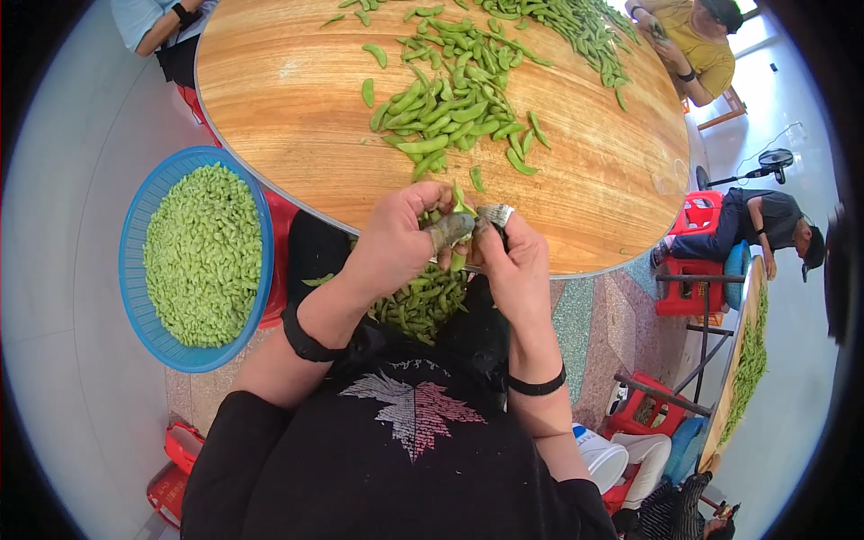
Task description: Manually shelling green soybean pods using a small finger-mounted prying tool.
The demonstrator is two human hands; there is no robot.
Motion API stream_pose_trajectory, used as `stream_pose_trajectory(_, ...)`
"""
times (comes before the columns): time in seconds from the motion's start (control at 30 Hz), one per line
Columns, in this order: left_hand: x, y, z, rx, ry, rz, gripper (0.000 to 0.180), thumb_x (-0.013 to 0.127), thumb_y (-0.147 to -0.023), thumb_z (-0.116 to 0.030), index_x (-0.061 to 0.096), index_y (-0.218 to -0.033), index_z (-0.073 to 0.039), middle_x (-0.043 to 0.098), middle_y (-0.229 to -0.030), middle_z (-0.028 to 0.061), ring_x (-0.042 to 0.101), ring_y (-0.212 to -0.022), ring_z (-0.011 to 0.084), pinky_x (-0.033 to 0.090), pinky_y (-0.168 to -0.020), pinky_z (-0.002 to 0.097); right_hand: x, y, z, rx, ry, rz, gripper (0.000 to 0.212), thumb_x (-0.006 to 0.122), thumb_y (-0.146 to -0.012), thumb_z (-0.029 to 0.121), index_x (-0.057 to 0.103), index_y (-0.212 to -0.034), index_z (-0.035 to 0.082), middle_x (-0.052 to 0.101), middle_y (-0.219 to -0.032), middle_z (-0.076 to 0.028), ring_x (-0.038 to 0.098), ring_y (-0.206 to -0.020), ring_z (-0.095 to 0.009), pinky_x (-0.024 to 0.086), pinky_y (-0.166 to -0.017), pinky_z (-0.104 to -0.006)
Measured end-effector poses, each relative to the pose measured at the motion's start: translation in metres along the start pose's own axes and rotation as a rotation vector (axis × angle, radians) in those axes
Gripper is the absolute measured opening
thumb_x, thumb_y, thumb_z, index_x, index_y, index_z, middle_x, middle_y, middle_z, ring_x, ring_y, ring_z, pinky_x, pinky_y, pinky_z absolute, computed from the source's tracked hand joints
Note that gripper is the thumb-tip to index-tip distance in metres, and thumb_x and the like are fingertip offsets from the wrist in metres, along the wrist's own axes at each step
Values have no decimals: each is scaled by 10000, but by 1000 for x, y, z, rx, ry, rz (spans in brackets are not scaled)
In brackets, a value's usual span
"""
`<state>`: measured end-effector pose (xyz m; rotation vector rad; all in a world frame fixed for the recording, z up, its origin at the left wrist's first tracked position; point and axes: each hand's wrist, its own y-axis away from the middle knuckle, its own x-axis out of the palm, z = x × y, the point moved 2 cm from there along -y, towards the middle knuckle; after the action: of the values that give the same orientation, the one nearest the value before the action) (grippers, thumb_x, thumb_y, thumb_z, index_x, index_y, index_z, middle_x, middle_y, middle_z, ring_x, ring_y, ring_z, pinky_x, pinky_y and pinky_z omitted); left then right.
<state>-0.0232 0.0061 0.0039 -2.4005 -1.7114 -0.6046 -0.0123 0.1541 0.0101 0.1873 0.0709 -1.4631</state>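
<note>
Just past the near edge of the round wooden table, my left hand [401, 236] is closed on a green soybean pod [462, 203], pinching it between thumb and fingers. My right hand [517, 264] meets it from the other side, its thumb and fingers closed at the pod too. Both thumbs look covered or stained grey, and something whitish wraps a right finger. A heap of soybean pods [459, 94] lies on the table beyond my hands. Below them, more pods [421, 301] rest in my lap, mostly spent-looking. The fingers hide part of the held pod.
To my left, a blue basket [132, 270] is full of shelled green beans [202, 256]. The wooden table [288, 117] carries another pod pile [576, 36] at the far right. Co-workers sit around it and at a second table [720, 427]. Red stools [693, 288] and a white bucket [601, 457] stand right.
</note>
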Motion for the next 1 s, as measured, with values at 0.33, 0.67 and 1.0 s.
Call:
stream_pose_trajectory(0.33,2,-3,1,325,-476,-120,332,535,-867,-37,553,-1198,-31,571,-795,12,480,-680,66,387,-589,201,-16,-17,10,-21,-86,-95,162,475,-932,125,584,-910,7,480,-619,53,412,-541,-27,321,-478,-192)
stream_pose_trajectory(0.67,-2,6,-13,611,-875,50,477,628,-718,22,593,-1173,-118,599,-779,107,604,-684,258,470,-598,300,0,-8,1,297,-724,184,101,522,-920,137,563,-903,47,425,-578,63,331,-435,-17,238,-385,-166)
stream_pose_trajectory(1.0,-3,8,-3,627,-637,-39,345,600,-702,58,595,-1028,-52,621,-879,133,622,-811,304,499,-683,339,16,-3,6,357,-911,100,116,531,-923,171,545,-878,65,399,-552,52,284,-392,-28,226,-368,-176)
